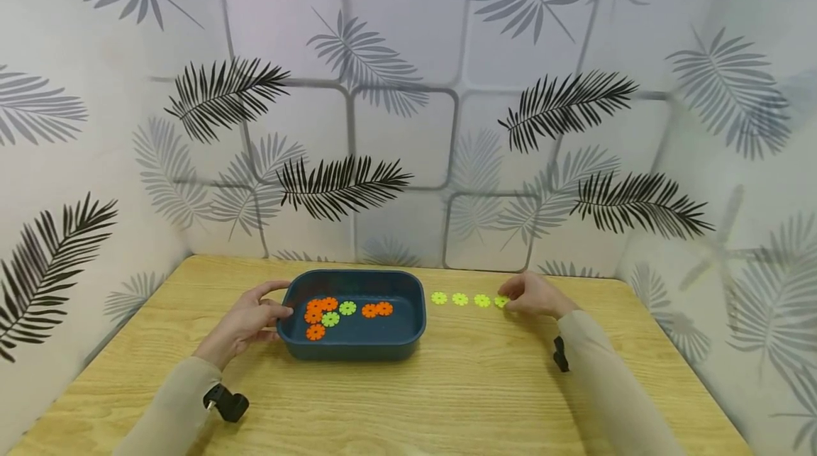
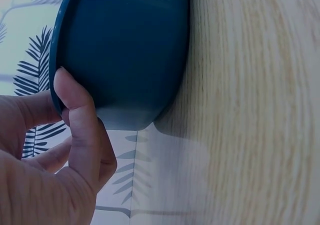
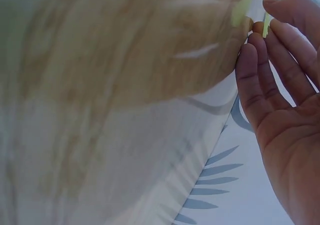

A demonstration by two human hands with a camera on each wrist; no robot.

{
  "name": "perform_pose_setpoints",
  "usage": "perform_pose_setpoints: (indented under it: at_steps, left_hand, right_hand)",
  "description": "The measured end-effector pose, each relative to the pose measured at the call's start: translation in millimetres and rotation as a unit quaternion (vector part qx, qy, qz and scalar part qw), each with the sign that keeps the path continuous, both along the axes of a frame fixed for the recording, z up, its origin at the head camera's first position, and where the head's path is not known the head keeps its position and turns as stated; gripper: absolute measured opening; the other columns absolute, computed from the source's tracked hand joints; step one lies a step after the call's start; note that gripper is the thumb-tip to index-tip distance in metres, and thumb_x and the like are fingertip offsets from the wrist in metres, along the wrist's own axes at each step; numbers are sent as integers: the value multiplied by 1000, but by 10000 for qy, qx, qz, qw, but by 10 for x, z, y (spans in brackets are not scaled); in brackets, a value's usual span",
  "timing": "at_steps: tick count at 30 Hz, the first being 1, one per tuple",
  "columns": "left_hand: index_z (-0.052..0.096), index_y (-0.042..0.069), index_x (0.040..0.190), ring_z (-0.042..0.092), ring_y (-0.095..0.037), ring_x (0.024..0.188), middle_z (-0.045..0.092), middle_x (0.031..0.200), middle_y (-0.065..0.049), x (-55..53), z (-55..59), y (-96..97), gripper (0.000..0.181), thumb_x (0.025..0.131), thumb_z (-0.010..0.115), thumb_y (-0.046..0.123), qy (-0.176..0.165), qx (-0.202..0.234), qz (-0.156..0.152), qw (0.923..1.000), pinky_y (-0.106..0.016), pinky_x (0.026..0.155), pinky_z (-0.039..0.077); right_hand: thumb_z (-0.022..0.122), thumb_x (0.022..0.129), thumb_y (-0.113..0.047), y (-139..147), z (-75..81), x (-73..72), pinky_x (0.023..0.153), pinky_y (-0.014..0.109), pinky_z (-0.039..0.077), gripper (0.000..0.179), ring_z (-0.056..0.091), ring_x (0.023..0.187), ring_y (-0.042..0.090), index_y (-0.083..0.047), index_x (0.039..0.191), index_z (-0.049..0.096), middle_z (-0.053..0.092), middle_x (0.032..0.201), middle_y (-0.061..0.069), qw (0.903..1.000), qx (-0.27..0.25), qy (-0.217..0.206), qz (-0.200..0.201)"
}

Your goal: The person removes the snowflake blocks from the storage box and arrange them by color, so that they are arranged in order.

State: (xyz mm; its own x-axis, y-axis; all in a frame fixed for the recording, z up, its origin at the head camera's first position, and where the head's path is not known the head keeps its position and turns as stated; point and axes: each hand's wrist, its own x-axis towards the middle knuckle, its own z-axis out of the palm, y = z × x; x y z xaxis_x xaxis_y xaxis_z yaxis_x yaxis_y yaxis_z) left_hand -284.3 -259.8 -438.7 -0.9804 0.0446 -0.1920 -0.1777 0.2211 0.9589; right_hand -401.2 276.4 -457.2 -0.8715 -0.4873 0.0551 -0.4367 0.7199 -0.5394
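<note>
Right hand (image 1: pixel 533 294) pinches 1 yellow-green disc (image 1: pixel 501 301), partly hidden by grip; left hand (image 1: pixel 245 321) grips tray (image 1: pixel 353 352).

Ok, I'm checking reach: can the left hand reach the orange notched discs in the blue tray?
Probably yes: the left hand grips the blue tray by its left end, near most orange notched discs. The open top leaves the way free once that grip loosens.

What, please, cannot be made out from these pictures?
Head: part of the end yellow-green disc, covered by the right hand.
Head: parts of the clustered orange discs, which overlap one another.
Left wrist: the contents of the blue tray, hidden by its wall; the top edge cuts it off.
Right wrist: that disc's shape, seen nearly edge-on.
</note>
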Motion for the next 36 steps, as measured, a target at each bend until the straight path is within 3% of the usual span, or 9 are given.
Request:
perform_pose_setpoints:
  at_steps: [6, 14, 27, 36]
  left_hand:
    - [32, 15, 152, 62, -15, 66, 61, 103, -15, 3, -1, -7, 63, 96, 60, 9, 7, -19, -12, 10000, -29, 56, 57]
    - [33, 14, 151, 60, -14, 64, 61, 100, -14, 1, 10, -11, 64, 94, 61, 8, -37, 5, 43, 10000, -27, 55, 56]
    - [31, 15, 153, 57, -12, 61, 59, 94, -11, -8, 28, -25, 65, 95, 61, 9, 12, -44, -46, 10000, -27, 54, 56]
    - [32, 14, 152, 59, -12, 62, 59, 98, -12, -2, 19, -21, 64, 95, 60, 8, -26, -19, -37, 10000, -27, 55, 56]
  right_hand:
    - [75, 76, -5, -18, -7, -24, 80, 37, 56, 34, 67, 93, 24, -2, 110, 73, 73, 105, 12, 9998, 211, 41, -42]
    - [75, 80, -5, 13, 5, -67, 82, 40, 57, 34, 66, 99, 33, 4, 112, 70, 70, 112, 20, 9995, -64, -287, 130]
    - [76, 82, -5, 40, 17, -118, 74, 28, 54, 31, 65, 89, 18, 6, 111, 70, 71, 107, 19, 9982, -228, -496, 230]
    - [75, 81, -2, 51, -13, -87, 71, 24, 53, 32, 64, 87, 17, 9, 110, 69, 70, 106, 22, 9978, -323, -529, 242]
